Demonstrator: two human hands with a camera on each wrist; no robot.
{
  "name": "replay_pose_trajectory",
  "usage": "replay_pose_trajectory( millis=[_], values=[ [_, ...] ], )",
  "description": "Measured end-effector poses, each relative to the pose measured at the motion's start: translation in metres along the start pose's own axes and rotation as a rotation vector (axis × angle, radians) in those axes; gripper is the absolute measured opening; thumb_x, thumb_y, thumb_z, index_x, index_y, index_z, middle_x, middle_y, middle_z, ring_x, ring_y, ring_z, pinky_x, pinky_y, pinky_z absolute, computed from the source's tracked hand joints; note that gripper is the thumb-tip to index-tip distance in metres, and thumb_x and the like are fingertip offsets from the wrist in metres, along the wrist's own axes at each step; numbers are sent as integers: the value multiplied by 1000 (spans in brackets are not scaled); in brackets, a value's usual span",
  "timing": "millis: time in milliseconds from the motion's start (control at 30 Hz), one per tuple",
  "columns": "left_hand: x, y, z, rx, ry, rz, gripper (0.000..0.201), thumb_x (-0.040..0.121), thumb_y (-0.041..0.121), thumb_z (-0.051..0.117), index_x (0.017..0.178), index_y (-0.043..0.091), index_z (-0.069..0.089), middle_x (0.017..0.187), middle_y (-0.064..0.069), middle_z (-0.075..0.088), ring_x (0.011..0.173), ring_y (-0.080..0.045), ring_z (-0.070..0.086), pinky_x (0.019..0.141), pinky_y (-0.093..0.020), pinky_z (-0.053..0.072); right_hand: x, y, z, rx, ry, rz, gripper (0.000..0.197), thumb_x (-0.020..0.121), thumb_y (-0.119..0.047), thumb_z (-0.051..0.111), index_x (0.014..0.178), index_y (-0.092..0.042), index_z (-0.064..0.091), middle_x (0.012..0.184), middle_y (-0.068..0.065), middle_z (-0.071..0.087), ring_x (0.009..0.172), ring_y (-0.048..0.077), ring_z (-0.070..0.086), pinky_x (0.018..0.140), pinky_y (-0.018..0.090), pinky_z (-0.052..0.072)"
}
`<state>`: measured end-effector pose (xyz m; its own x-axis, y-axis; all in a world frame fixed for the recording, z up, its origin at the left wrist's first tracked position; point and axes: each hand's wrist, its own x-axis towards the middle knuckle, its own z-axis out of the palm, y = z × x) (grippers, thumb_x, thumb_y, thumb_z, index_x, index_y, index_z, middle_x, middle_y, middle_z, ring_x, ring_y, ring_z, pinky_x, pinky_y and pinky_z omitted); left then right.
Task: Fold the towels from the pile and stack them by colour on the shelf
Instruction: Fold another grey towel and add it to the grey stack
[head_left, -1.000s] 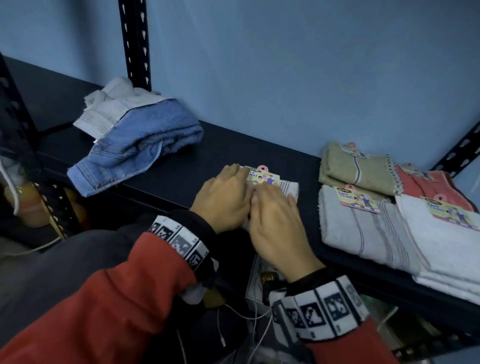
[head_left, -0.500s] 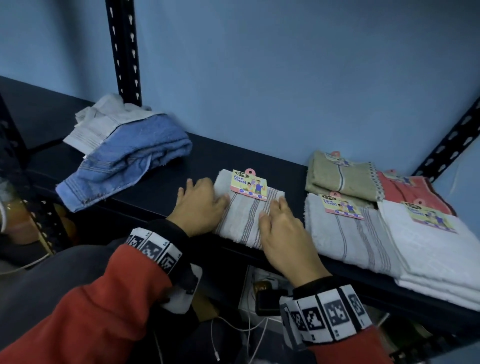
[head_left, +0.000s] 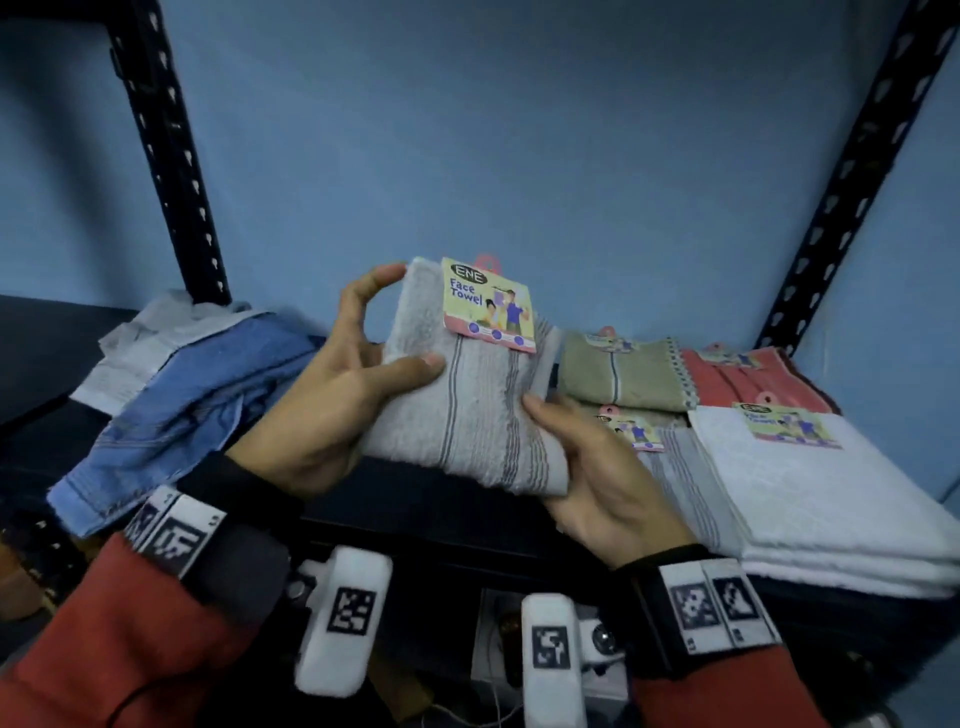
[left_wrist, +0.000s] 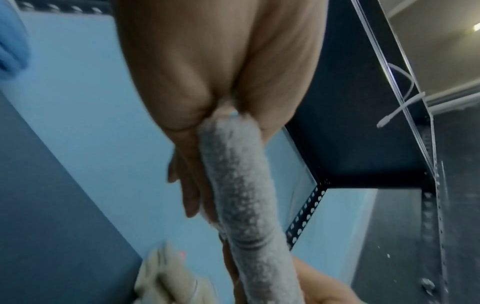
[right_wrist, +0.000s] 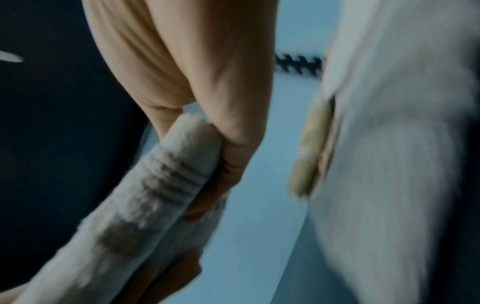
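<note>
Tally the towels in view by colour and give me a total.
Grey striped: 2, the held towel and the one on the shelf
White stack: layers unclear, counted as 1
Olive: 1
Red: 1
Blue, unfolded: 1
Pale grey, unfolded: 1
Total: at least 7

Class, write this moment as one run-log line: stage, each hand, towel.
stage: carrying folded towel | left hand: grips grey striped towel | right hand: grips same towel | towel: lifted above shelf
</note>
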<state>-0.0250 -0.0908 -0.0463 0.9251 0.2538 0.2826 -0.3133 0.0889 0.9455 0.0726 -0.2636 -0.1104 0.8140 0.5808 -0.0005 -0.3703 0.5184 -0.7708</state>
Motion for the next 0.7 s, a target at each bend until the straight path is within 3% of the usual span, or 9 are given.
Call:
replay_pose_trajectory(
  millis=[67, 133, 300, 400, 433, 500, 567, 633, 700],
  values=[
    [11, -7, 15, 109, 6, -74, 62, 92, -8, 60, 138, 32, 45, 104, -13, 76, 83, -24, 72, 72, -38, 61, -6, -24, -10, -146, 97, -164, 71, 91, 5, 60, 152, -22, 37, 127, 20, 67, 118, 36, 65, 90, 48, 58],
    [23, -22, 30, 167, 10, -155, 62, 91, -9, 62, 139, 27, 44, 109, -12, 74, 87, -22, 72, 71, -37, 61, -17, -46, -19, -328, 139, -281, 78, 91, 12, 57, 152, -32, 36, 126, 18, 68, 116, 33, 67, 95, 47, 56],
    [42, -60, 71, 210, -48, -165, 80, 86, -10, 67, 140, 39, 34, 111, -12, 73, 98, -25, 73, 81, -40, 62, -37, -79, -53, -677, 273, -399, 77, 92, 9, 61, 151, -35, 40, 116, 3, 75, 105, 15, 72, 89, 33, 58],
    [50, -83, 94, 401, -60, -112, 48, 81, 12, 72, 122, 34, 62, 117, -2, 69, 99, -19, 70, 81, -35, 61, -39, -87, -75, -991, 461, -433, 73, 90, 4, 68, 148, -34, 46, 110, -20, 68, 88, -11, 66, 77, 8, 51],
    [51, -91, 98, 477, -72, -114, 41, 76, 22, 72, 114, 35, 68, 116, 2, 69, 100, -19, 69, 84, -37, 60, -39, -87, -80, -1081, 513, -421, 73, 89, 3, 70, 146, -36, 47, 104, -20, 67, 83, -13, 65, 74, 6, 48],
    [53, -105, 106, 578, -92, -134, 37, 76, 28, 72, 112, 35, 70, 118, 6, 68, 104, -16, 66, 92, -31, 55, -39, -83, -87, -1227, 580, -353, 70, 88, -2, 71, 146, -33, 47, 106, -5, 70, 97, 5, 69, 84, 16, 47],
    [56, -114, 110, 690, -93, -140, 35, 87, 24, 71, 120, 34, 66, 125, 6, 65, 108, -14, 61, 89, -20, 45, -38, -79, -88, -1362, 619, -269, 63, 92, -5, 66, 149, -23, 47, 128, 10, 65, 123, 24, 59, 98, 24, 41],
    [56, -118, 112, 762, -97, -134, 38, 92, 24, 66, 128, 32, 58, 128, 6, 62, 106, -13, 57, 85, -19, 39, -36, -73, -86, -1484, 611, -197, 60, 95, -2, 58, 151, -18, 44, 146, 12, 53, 135, 27, 48, 105, 26, 37],
    [56, -120, 113, 831, -132, -124, 45, 96, 27, 61, 138, 28, 48, 133, 3, 58, 110, -15, 55, 88, -24, 40, -35, -69, -82, -1599, 619, -176, 60, 93, 4, 51, 149, -14, 45, 147, 14, 49, 134, 30, 46, 105, 28, 37]
  ],
)
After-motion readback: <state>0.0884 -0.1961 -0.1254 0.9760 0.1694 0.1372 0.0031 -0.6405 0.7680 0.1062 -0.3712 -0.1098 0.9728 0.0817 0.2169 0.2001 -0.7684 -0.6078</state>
